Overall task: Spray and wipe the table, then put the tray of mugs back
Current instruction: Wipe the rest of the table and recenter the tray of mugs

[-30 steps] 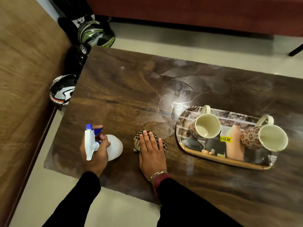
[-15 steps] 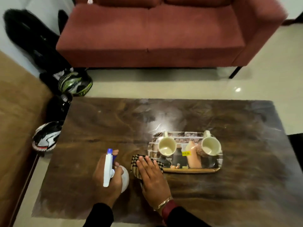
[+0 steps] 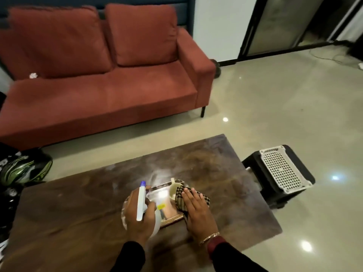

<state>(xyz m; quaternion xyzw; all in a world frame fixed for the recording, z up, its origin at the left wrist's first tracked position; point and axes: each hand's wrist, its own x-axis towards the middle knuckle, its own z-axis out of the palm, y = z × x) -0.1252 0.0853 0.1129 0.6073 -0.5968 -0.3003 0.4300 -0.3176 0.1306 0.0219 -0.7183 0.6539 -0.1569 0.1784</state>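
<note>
My left hand grips a white spray bottle with a blue nozzle tip, held over the left end of the tray. My right hand holds a checked cloth over the tray's right end. The tray with a wooden rim lies on the dark wooden table, mostly hidden by my hands. One cream mug shows between my hands; the other mug is hidden.
A red sofa stands beyond the table. Helmets lie on the floor at the left. A black box with a white perforated crate stands right of the table. Shiny floor stretches off to the right.
My head has lifted and turned right, showing more room. Both hands, with bottle and cloth, have risen from the table's near edge and now sit over the tray.
</note>
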